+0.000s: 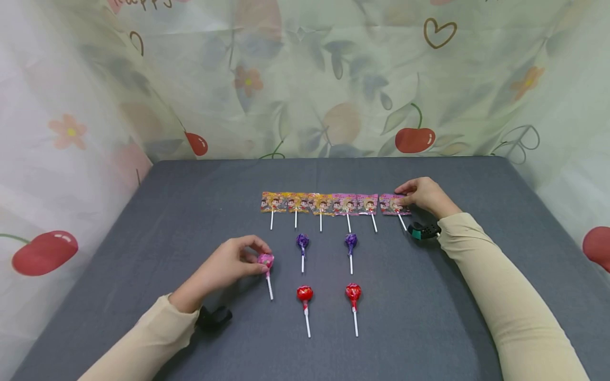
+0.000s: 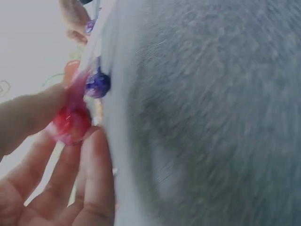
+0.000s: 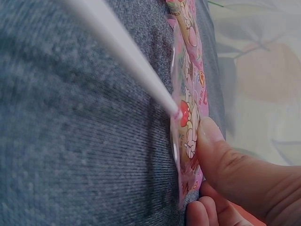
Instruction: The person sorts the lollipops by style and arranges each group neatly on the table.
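Note:
Between thumb and fingers, my left hand [image 1: 236, 260] pinches a pink round lollipop [image 1: 266, 260] by its candy head, the white stick pointing down toward the front. In the left wrist view that pink lollipop [image 2: 70, 123] sits between the fingertips. At the right end of a row of flat wrapped lollipops, my right hand [image 1: 427, 197] grips the edge of a pink flat lollipop packet [image 1: 392, 204]. The right wrist view shows the thumb on this pink packet [image 3: 189, 136], its white stick [image 3: 127, 52] reaching toward the camera.
Left of the right hand lie more flat packets, yellow [image 1: 297, 202] and pink [image 1: 344, 203]. Below them are two purple lollipops [image 1: 302, 241] [image 1: 351, 241], then two red ones [image 1: 305, 293] [image 1: 353, 291]. A patterned curtain [image 1: 305, 79] borders the grey table [image 1: 200, 190].

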`<state>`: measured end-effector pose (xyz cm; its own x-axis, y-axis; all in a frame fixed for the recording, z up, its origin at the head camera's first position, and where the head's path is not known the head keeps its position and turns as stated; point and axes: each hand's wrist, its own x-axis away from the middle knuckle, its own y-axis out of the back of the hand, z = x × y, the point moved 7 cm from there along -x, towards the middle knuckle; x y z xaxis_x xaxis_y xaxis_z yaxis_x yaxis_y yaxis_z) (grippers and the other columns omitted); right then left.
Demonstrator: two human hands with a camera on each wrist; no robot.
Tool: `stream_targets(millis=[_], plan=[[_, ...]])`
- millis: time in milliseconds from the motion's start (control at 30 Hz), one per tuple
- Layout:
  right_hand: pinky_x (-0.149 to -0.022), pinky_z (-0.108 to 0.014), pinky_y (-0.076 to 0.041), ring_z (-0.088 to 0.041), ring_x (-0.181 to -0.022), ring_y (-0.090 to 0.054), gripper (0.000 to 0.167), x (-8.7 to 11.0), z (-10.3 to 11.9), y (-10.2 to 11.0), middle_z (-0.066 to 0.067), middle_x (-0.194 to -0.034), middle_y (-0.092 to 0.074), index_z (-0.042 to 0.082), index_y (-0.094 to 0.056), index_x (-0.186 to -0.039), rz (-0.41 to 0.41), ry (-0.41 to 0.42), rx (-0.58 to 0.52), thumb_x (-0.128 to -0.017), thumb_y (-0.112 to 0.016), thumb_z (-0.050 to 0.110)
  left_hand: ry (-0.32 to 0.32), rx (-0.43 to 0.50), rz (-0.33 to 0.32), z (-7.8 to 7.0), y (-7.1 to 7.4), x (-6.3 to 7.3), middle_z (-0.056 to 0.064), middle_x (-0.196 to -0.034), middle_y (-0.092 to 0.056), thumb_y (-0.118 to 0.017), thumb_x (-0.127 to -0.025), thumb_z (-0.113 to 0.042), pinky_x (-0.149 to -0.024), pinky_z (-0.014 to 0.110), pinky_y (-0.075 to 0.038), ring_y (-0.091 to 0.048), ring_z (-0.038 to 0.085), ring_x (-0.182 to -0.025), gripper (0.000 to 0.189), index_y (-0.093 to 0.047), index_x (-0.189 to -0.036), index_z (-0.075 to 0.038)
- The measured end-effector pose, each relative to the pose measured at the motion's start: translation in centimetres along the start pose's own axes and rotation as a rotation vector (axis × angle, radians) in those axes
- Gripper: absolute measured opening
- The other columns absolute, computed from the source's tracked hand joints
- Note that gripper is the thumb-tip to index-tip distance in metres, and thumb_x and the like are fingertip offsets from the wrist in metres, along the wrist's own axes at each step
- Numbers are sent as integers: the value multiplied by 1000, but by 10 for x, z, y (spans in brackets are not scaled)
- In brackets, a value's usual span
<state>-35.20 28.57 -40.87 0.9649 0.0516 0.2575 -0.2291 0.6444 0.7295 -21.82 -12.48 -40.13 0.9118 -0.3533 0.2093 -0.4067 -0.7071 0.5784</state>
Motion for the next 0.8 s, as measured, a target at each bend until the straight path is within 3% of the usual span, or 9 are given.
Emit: stream_targets(millis=[200, 333, 467, 800], plan=[[-100, -51, -37, -33, -112, -49, 37, 0, 1, 0, -26, -127, -56, -4, -61, -122, -3, 12, -2, -91, -68, 14, 7, 76, -63, 4, -1, -16, 5, -106, -68, -77, -83, -13, -72, 31, -49, -65, 17, -87, 29, -68, -110, -13], [-100, -50, -37, -33, -112, -49, 37, 1, 1, 1, -26, -127, -56, -4, -61, -122, -4, 12, -1, -90, -69, 14, 43, 86, -68, 5, -3, -27, 5, -110, -67, -76, -84, -16, -73, 30, -49, -64, 18, -90, 30, -68, -113, -15], [-99, -50, -37, -32, -112, -49, 39, 1, 0, 1, -26, -127, -56, -4, -62, -122, -6, 10, 10, -90, -70, 16, 39, 77, -77, 3, -3, -35, 8, -113, -66, -74, -86, -16, -71, 30, -48, -64, 19, -90, 30, -68, -114, -14], [-100, -51, -37, -33, -111, -49, 38, 2, 1, 2, -26, -126, -56, -4, -61, -122, -6, 11, 12, -90, -69, 15, 13, 59, -39, -2, -11, -43, 8, -111, -66, -73, -86, -13, -69, 29, -47, -62, 17, -84, 29, -68, -115, -13]])
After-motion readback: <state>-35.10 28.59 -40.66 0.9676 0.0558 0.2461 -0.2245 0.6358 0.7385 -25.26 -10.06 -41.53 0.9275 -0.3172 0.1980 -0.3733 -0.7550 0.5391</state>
